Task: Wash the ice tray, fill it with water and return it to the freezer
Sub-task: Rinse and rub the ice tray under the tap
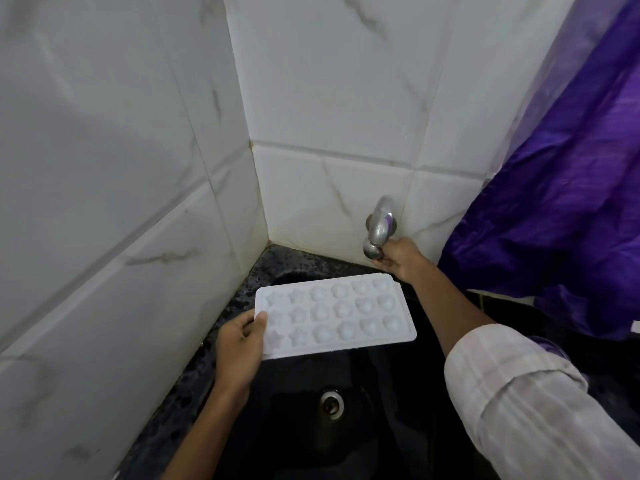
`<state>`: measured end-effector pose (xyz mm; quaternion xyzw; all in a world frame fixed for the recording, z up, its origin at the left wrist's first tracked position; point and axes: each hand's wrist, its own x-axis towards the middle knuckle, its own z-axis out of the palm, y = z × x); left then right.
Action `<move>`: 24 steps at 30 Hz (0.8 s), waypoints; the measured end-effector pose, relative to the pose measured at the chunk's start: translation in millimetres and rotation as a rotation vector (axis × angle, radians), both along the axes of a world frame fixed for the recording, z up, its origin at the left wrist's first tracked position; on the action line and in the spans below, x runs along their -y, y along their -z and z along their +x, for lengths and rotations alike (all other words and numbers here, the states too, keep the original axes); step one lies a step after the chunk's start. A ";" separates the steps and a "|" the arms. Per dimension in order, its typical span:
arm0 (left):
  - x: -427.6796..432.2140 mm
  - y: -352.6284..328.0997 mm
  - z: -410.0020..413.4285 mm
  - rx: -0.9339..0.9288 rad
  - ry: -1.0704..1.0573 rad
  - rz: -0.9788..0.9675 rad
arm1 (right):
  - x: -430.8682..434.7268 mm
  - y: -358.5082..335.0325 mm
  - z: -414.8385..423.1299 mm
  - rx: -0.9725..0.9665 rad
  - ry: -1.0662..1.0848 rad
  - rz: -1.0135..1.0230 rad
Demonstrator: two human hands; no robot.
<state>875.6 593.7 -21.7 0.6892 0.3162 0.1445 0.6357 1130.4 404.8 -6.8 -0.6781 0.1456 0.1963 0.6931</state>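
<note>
A white plastic ice tray (349, 313) with star-shaped and round moulds is held level above a black sink (381, 427). My left hand (240, 344) grips the tray's near left edge, thumb on top. My right hand (398, 258) is up at the metal tap (379, 226) on the tiled wall, its fingers curled around the tap's lower part. No water is visibly running. The tray's far right corner sits just below my right hand.
White marbled tiles (138, 168) form a corner at left and behind. The dark speckled counter rim (214, 368) surrounds the sink, whose drain (331, 403) lies below the tray. A purple cloth (571, 202) hangs at right.
</note>
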 end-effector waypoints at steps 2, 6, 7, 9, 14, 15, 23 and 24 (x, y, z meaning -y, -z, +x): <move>-2.9 1.4 5.8 0.002 0.005 -0.005 | -0.8 -0.4 0.0 0.015 0.006 -0.017; -7.9 3.0 12.5 0.007 0.000 -0.022 | -2.0 -5.1 -4.2 0.045 0.006 -0.064; -9.6 3.3 13.4 0.006 -0.001 -0.026 | -1.7 -4.6 -4.7 0.055 0.005 -0.073; -13.2 3.9 13.9 0.004 -0.001 -0.033 | -1.5 -3.2 -4.9 0.069 0.018 -0.056; -19.3 4.6 12.1 0.011 -0.012 -0.036 | -4.5 -2.1 -5.4 0.075 0.034 -0.043; -20.4 4.5 11.7 0.009 -0.015 -0.038 | -5.6 -1.9 -6.0 0.076 0.035 -0.043; -25.8 4.9 11.6 0.011 -0.013 -0.046 | -5.5 -2.4 -8.8 0.082 0.049 -0.029; -26.3 4.8 11.5 0.013 -0.011 -0.045 | -5.5 -2.6 -9.1 0.083 0.051 -0.034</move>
